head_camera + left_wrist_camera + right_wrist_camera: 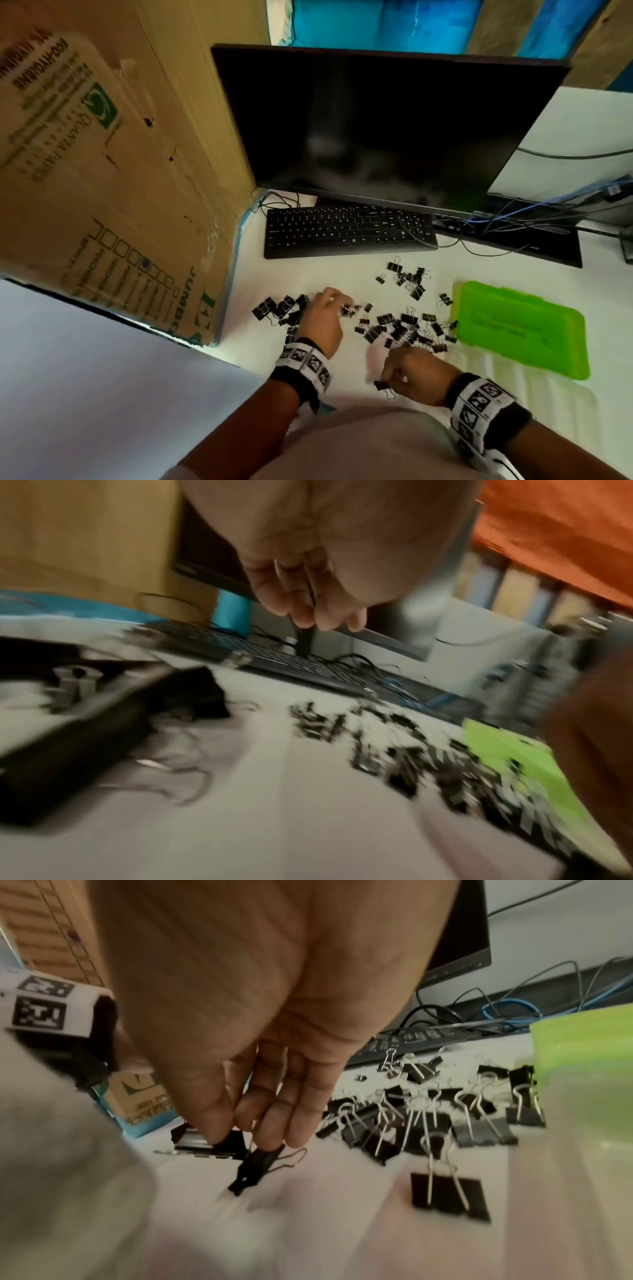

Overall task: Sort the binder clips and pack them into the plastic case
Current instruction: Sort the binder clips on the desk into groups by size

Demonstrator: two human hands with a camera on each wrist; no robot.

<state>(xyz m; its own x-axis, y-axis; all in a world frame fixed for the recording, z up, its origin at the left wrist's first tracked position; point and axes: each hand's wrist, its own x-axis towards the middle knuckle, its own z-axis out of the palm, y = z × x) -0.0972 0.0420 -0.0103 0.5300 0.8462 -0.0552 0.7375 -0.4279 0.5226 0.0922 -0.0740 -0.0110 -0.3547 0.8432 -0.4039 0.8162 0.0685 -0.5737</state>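
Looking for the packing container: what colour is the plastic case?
Bright lime green; the plastic case shows best in the head view.

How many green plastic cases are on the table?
1. The green case lies on the right, beside the loose binder clips. No other shows.

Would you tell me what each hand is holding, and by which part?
The right hand pinches a small binder clip, fingertips on its black body. Whether the left hand holds anything cannot be told.

The right hand (pixel 416 375) is pinching a clip (pixel 383 385) near the body, while the left hand (pixel 322 320) is lying over scattered clips (pixel 404 327) on the bench (pixel 342 274); the green case (pixel 520 329) is sitting closed beside them
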